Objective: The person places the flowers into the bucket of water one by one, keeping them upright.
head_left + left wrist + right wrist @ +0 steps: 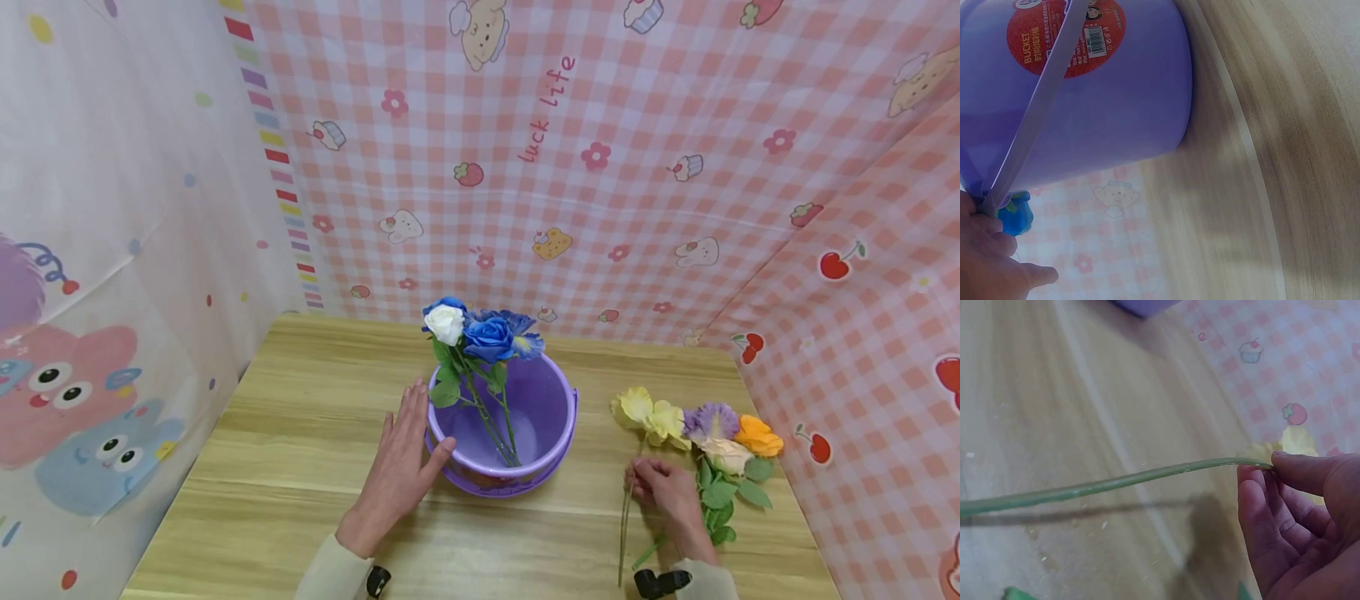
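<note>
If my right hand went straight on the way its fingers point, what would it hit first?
Your right hand, pinching a stem, would likely meet the purple bucket first, though depth is hard to judge.

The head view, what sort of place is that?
Perhaps a little indoor craft corner: a wood-grain table stands by a pink checked hanging with cartoons, and a purple bucket holds blue and white flowers.

The light brown counter (322,383) has wavy wood lines, and on it a purple bucket (549,408) stands near the middle, while a purple flower (712,421), an orange flower (759,436) and a pale peach flower (725,456) lie bunched with green leaves (718,494) over by the right side.
</note>
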The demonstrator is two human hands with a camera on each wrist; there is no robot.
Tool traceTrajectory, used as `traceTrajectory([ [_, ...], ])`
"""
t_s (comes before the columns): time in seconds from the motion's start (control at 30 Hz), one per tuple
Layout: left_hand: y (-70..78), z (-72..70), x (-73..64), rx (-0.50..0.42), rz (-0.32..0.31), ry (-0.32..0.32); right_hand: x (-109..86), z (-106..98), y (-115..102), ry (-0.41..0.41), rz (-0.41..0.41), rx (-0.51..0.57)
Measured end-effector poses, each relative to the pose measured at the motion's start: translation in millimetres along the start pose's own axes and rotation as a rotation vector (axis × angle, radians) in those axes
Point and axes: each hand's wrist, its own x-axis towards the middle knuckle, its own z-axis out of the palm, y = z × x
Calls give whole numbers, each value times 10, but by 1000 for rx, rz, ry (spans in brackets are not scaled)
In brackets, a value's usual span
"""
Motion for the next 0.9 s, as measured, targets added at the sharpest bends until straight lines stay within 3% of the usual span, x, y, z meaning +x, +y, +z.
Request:
traceTrajectory([
  [0.17,-4,0,2,0,1,2,-37,-5,-104,16,-47,9],
  [0.9,-11,3,2,3,5,5,-256,121,-716,106,-277,235],
])
